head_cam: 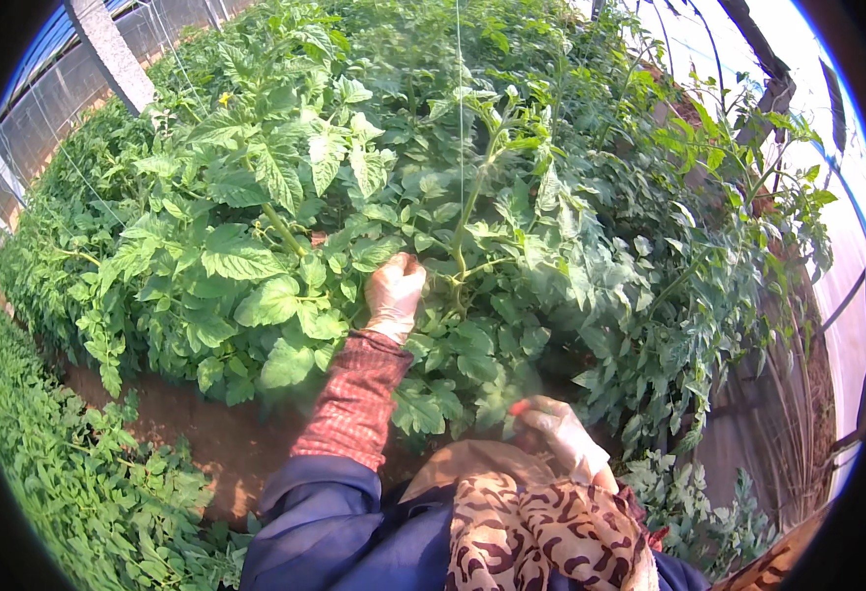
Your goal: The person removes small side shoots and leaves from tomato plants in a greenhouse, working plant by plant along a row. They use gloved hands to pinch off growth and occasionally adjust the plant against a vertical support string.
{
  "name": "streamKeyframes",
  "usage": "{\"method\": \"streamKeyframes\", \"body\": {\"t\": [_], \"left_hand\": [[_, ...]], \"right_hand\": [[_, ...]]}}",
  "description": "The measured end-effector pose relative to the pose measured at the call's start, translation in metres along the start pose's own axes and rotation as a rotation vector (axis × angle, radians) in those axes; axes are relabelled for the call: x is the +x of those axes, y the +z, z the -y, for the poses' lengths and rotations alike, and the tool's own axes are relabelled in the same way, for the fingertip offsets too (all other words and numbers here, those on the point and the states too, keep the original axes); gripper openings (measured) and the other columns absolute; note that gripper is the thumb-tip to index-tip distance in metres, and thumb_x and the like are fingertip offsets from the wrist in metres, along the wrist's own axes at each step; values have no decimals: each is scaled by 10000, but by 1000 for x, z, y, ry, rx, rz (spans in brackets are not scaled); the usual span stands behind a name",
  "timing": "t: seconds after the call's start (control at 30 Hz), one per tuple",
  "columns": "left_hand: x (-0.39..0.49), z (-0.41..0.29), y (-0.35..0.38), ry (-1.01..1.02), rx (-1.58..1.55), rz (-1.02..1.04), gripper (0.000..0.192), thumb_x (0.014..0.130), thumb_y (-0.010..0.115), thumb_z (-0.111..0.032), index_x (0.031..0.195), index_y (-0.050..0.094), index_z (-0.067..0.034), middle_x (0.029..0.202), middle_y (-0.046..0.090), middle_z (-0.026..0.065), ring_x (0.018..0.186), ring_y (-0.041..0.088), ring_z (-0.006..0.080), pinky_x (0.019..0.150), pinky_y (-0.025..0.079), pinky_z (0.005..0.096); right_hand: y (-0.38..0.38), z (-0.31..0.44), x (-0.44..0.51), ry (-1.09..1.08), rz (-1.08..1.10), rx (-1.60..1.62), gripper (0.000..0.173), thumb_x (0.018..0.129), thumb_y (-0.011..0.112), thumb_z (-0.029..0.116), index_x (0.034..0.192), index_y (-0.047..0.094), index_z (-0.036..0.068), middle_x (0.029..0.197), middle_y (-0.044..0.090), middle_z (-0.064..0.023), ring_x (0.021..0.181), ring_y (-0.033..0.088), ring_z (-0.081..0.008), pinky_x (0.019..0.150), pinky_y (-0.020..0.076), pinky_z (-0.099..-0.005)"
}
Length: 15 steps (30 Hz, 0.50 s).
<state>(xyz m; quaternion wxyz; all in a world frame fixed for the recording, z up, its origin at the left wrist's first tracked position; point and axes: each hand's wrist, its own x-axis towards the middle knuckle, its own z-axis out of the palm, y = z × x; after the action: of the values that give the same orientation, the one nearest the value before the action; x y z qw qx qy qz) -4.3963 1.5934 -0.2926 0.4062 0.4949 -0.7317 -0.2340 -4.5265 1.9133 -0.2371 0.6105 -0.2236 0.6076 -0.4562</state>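
My left hand (394, 289), in a thin whitish glove, reaches into a leafy tomato plant (241, 251). Its fingers are curled among the leaves, and whether they grip a shoot is hidden. Just right of it rises a thick tomato stem (471, 214), with a pale vertical string (460, 111) beside its upper part. Lower down, close to my body, my right hand (564, 434) is also gloved. Between its thumb and fingers it pinches a small red object (519, 407), too little of which shows to name it.
Dense tomato foliage (418, 44) fills the far side. Bare soil (204, 443) runs between this row and another row of plants (56, 458) at left. A concrete post (111, 55) leans at upper left. Translucent plastic sheeting (839, 295) bounds the right.
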Motion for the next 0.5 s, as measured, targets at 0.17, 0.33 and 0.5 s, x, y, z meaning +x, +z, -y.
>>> {"method": "streamKeyframes", "body": {"t": [0.17, 0.33, 0.5], "left_hand": [[13, -17, -16, -467, -912, -282, 230, 905, 613, -159, 985, 694, 42, 855, 669, 16, 724, 590, 144, 663, 472, 286], [-93, -23, -72, -406, -1561, 591, 162, 947, 576, -79, 1053, 666, 4, 1032, 691, 91, 904, 643, 140, 718, 507, 257], [-248, 28, -37, -200, -697, 1797, 249, 941, 574, -93, 1155, 649, 10, 1130, 665, 92, 1075, 596, 163, 988, 425, 276]], "right_hand": [[3, -63, 39, -10, 253, -252, 312, 911, 581, 209, 1156, 596, 16, 1047, 614, -81, 975, 602, -163, 863, 493, -282], [17, -136, 93, 36, 234, -1163, 471, 870, 597, 217, 1288, 495, 26, 1210, 562, -137, 1097, 573, -238, 935, 471, -325], [8, -126, 107, -33, 137, -1381, 659, 829, 613, 225, 1421, 395, 36, 1373, 511, -194, 1219, 545, -313, 1006, 449, -368]]}}
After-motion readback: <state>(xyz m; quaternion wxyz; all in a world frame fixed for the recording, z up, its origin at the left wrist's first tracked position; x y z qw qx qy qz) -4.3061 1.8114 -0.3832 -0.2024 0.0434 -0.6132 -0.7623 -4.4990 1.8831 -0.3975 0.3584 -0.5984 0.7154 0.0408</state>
